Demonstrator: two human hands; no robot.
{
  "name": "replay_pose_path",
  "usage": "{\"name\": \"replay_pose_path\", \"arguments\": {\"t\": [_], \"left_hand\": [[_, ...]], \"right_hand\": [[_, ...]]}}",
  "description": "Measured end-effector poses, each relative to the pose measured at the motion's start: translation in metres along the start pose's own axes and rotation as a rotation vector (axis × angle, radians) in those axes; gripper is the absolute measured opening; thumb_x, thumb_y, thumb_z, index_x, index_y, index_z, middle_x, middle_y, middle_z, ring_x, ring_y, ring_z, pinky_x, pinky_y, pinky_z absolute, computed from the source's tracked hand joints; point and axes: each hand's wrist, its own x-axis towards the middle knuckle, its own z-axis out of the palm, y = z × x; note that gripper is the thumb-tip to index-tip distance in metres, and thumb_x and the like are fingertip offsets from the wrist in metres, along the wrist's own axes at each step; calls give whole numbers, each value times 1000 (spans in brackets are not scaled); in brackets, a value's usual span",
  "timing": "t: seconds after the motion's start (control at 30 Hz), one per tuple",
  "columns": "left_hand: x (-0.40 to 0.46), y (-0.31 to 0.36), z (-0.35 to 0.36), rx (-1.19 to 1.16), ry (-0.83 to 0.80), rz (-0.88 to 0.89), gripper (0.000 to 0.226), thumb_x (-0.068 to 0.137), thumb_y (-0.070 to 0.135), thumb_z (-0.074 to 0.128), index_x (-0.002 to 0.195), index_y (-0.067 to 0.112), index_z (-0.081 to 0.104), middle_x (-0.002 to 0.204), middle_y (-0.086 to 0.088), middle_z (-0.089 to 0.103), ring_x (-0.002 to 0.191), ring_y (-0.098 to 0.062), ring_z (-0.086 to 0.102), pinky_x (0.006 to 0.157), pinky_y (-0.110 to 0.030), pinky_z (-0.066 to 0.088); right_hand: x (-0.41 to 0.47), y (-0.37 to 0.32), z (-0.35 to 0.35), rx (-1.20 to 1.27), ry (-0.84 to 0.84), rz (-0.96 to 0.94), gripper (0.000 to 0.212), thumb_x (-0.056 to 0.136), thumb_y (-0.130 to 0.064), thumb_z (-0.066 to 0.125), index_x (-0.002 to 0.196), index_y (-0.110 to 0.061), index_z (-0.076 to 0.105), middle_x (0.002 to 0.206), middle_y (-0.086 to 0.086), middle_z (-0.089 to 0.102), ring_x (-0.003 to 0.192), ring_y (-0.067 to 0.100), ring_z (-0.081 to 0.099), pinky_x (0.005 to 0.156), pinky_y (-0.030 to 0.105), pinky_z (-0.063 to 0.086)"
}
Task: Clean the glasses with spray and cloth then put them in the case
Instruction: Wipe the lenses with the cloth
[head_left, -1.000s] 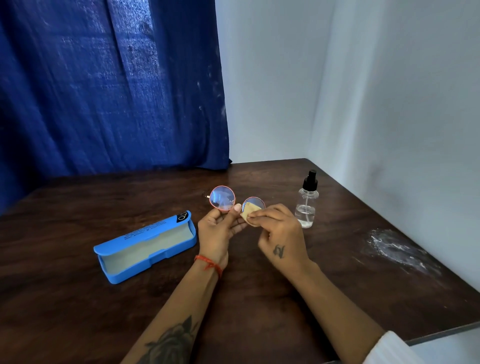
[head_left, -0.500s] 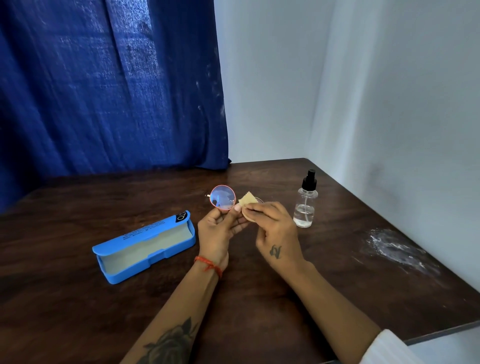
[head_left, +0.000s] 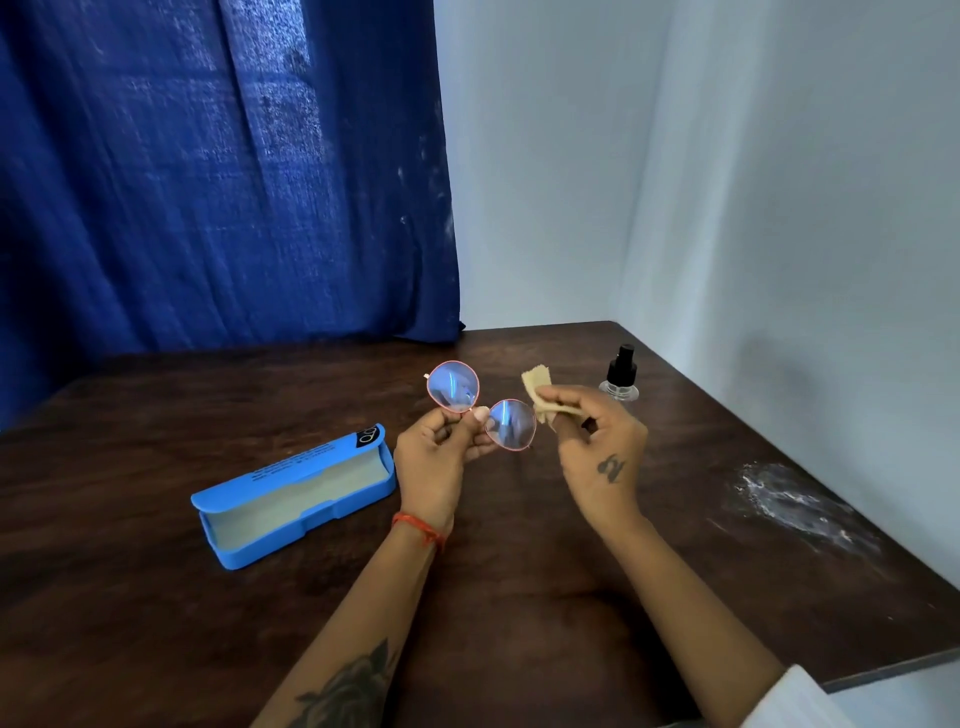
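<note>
Glasses (head_left: 480, 413) pinched at bridge by left hand (head_left: 434, 462), held above table | right hand (head_left: 597, 441) closed on cloth (head_left: 540, 397), just off lens at 3 o'clock | case (head_left: 296, 499) open, 8 o'clock from left hand, long axis 8-to-2, left hand nearer | spray (head_left: 620, 374) behind right hand.

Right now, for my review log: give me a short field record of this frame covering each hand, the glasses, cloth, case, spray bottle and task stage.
left hand: holds the glasses at the bridge
right hand: holds the cloth, apart from the lenses
glasses: round lenses, pink rim, held above the table
cloth: small, tan, off the lens
case: blue, open, empty, on the table left of the hands
spray bottle: upright, behind the right hand
task stage: wiping, glasses not yet in case
</note>
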Motion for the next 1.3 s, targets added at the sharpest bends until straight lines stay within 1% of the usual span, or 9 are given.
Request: {"name": "replay_pose_path", "arguments": {"t": [0.2, 0.4, 0.53, 0.67, 0.8, 0.93, 1.07, 1.17, 1.3], "left_hand": [[1, 1, -5, 243, -82, 71, 10, 82, 15, 64, 85, 6, 68, 82, -14, 71, 75, -19, 68, 69, -30, 56], [1, 1, -9, 397, -111, 114, 14, 87, 5, 56, 83, 14, 67, 79, -8, 69, 72, -10, 64, 66, -25, 52], [2, -1, -8, 445, -107, 90, 14, 84, 3, 59, 86, 13, 68, 81, -17, 69, 73, -15, 62, 69, -33, 52], [4, -2, -8, 420, -155, 52, 10, 84, 9, 62, 87, 0, 67, 85, -18, 70, 75, -18, 66, 66, -25, 56], [1, -2, -7, 430, -223, 49, 8, 84, 9, 61, 83, 3, 66, 77, -14, 69, 68, -13, 66, 64, -24, 56], [0, -2, -6, 487, -216, 78, 13, 86, 2, 57, 78, 8, 65, 69, -6, 65, 61, -1, 62, 60, -15, 49], [2, -2, -10, 512, -198, 82, 16, 84, -1, 57, 80, 11, 67, 68, -1, 63, 59, 1, 57, 57, -10, 44], [3, -1, -10, 495, -208, 73, 13, 82, 1, 60, 79, 11, 67, 67, -1, 64, 56, 3, 58, 58, -12, 46], [3, -3, -9, 447, -247, 41, 6, 83, 9, 63, 82, 4, 67, 73, -11, 67, 66, -15, 62, 66, -25, 53]], "right_hand": [[15, -28, 11, -80, -76, -277, 37, 69, 15, 59, 96, -6, 72, 95, 7, 72, 92, 16, 63, 87, 15, 45], [5, -30, 29, -218, -313, -447, 40, 65, 18, 63, 97, -4, 73, 97, 8, 72, 89, 25, 61, 87, 20, 45], [-1, -16, 22, -137, -330, -413, 40, 60, 15, 54, 85, -7, 76, 89, 5, 73, 82, 25, 62, 81, 19, 47], [6, -8, 14, -138, -258, -362, 39, 63, -6, 39, 74, -7, 76, 80, 4, 74, 75, 25, 62, 71, 19, 46], [9, -5, 22, -236, -197, -355, 40, 68, 0, 40, 88, -3, 75, 90, 9, 73, 84, 27, 62, 81, 19, 45], [2, -12, 30, -226, -305, -428, 43, 68, 0, 41, 98, -2, 72, 99, 10, 71, 93, 24, 60, 89, 21, 45], [-2, -9, 24, -143, -352, -444, 39, 59, 18, 56, 84, -5, 76, 88, 7, 74, 85, 22, 64, 83, 26, 51], [-1, -9, 20, -86, -281, -341, 34, 55, 15, 54, 70, -6, 76, 75, 5, 74, 73, 20, 66, 70, 26, 53], [4, -6, 18, -164, -189, -317, 37, 51, 19, 51, 70, -3, 75, 76, 7, 74, 74, 25, 66, 73, 22, 49]]}}
